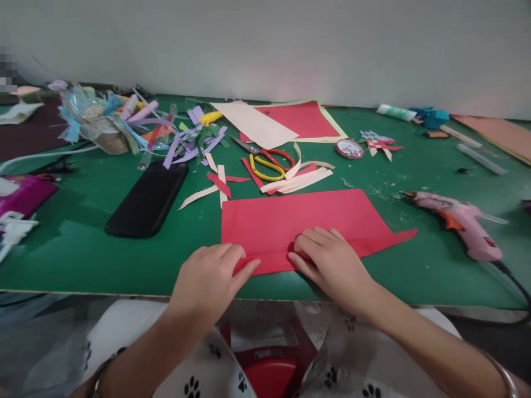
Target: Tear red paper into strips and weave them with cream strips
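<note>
A sheet of red paper [290,218] lies on the green table in front of me, its near edge folded up into a narrow strip. One end of that strip sticks out past the sheet on the right. My left hand [211,279] pinches the fold near its left end, thumb on the near side and fingers curled over. Close to the middle of the fold, my right hand [329,265] grips it too, with fingers bent on the paper and thumb along the edge. Beyond the sheet lie scissors [267,166] with red and yellow handles, beside cream and red paper strips [305,179].
A black phone [147,199] lies on the left, near purple paper strips [194,138] and a decorated basket [99,121]. At right rests a pink glue gun [460,218] with a cord. Red and cream sheets [294,121], a round dish [349,149] and a glue stick [396,113] are farther back.
</note>
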### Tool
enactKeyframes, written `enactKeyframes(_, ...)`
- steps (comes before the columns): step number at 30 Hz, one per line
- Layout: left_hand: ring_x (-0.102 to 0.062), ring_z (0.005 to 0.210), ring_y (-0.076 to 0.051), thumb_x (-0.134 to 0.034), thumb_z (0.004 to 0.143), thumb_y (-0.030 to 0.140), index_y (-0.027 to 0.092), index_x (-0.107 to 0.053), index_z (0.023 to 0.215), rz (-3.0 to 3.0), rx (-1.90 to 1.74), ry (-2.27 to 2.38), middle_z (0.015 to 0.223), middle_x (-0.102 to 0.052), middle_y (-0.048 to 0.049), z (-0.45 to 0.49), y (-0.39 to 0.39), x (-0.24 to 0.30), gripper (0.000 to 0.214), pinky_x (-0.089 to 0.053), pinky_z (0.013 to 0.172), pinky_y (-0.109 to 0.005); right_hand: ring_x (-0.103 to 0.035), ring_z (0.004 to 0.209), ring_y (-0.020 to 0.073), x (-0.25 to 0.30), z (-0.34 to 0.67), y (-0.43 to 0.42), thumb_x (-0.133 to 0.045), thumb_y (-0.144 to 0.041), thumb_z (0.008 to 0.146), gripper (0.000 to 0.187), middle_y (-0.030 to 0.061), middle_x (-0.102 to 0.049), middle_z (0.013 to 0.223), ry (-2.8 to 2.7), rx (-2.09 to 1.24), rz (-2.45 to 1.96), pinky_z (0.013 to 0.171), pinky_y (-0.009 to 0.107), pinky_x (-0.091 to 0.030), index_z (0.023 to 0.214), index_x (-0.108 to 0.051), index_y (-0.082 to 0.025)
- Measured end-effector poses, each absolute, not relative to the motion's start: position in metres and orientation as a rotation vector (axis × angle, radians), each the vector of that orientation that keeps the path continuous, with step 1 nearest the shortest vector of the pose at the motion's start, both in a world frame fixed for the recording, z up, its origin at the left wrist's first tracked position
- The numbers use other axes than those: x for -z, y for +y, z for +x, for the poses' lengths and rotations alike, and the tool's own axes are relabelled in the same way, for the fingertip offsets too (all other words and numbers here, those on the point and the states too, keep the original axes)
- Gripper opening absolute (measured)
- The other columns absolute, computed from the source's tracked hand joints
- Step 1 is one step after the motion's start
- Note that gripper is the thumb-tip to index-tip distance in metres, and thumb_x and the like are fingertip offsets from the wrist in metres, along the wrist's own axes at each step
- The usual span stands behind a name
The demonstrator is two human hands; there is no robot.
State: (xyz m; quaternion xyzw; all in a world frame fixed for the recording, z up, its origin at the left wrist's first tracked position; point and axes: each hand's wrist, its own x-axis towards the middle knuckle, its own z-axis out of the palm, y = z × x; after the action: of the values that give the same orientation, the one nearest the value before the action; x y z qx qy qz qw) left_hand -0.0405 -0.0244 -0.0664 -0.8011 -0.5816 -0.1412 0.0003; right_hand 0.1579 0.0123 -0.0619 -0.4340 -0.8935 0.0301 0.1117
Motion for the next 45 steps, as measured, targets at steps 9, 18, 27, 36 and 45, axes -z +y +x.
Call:
enactKeyframes(9,-0.05,0.051,-0.012,-0.039,0.084,0.036,0.018,-0.051,0.061,-2.35,0.372,-1.92,0.053,-0.054,0.0007,-0.042,-0.034,0.064,0.031,-0.027,0.045,-0.022,-0.046,0.065,0.0147,0.062,0.157,0.012,-0.048,-0.028,0.08,0.017,0.0002,-0.055,0.065,-2.613,-0.072,-1.309,0.06,0.026,-0.025,0.067,-0.052,-0.018)
enactKeyframes(18,-0.046,0.047,-0.01,-0.036,0.083,0.028,0.018,-0.045,0.058,-2.427,0.361,-1.933,0.053,-0.051,0.0015,-0.043,-0.031,0.062,0.028,-0.028,0.043,-0.021,-0.044,0.067,0.0156,0.06,0.158,0.013,-0.046,-0.028,0.082,0.017,0.001,-0.055,0.068,-2.656,-0.069,-1.332,0.06,0.027,-0.025,0.07,-0.052,-0.018)
enactKeyframes(27,-0.053,0.057,-0.01,-0.031,0.082,0.018,0.017,-0.054,0.084,-2.528,0.482,-1.883,0.072,-0.057,-0.0013,-0.049,-0.03,0.065,0.023,-0.035,0.045,-0.018,-0.044,0.066,0.0149,0.06,0.156,0.015,-0.047,-0.027,0.081,0.016,0.0004,-0.055,0.067,-2.648,-0.079,-1.352,0.058,0.026,-0.024,0.069,-0.053,-0.018)
enactKeyframes(36,-0.054,0.091,-0.018,-0.029,0.084,0.011,0.02,-0.057,0.101,-2.633,0.571,-1.246,0.101,-0.06,-0.0062,-0.038,-0.036,0.069,0.034,-0.04,0.079,-0.032,-0.045,0.066,0.0151,0.059,0.156,0.017,-0.049,-0.028,0.08,0.016,0.0004,-0.055,0.067,-2.67,-0.097,-1.335,0.059,0.026,-0.023,0.069,-0.053,-0.018)
enactKeyframes(45,-0.05,0.102,-0.02,-0.032,0.086,0.04,0.012,-0.049,0.117,-2.648,0.436,-1.148,0.114,-0.057,-0.0076,-0.023,-0.047,0.08,0.045,-0.034,0.091,-0.033,-0.045,0.067,0.0155,0.06,0.155,0.016,-0.049,-0.029,0.081,0.016,0.0002,-0.055,0.067,-2.671,-0.079,-1.337,0.059,0.027,-0.023,0.07,-0.054,-0.019)
